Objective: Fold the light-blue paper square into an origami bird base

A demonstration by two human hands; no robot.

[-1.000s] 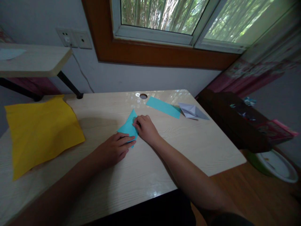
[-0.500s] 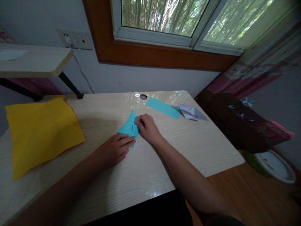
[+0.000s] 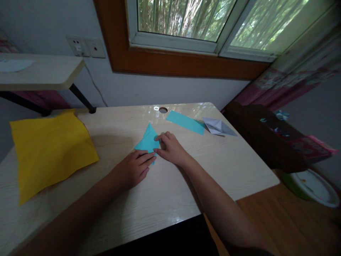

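Two turquoise papers, one yellow sheet, one white folded paper, two hands

Yellow sheet lies flat at the far left of my pale wooden table. Teal strip near the back edge, its end touching a grey folded paper. Cable hole just behind them.

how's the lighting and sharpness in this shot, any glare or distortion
Head view: dim indoors, the window bright by contrast; pale glare on the table near its far edge; wide-angle bending at the edges, the curtain at right smeared. The left hand and right hand on the folded turquoise paper are dark but fairly sharp.
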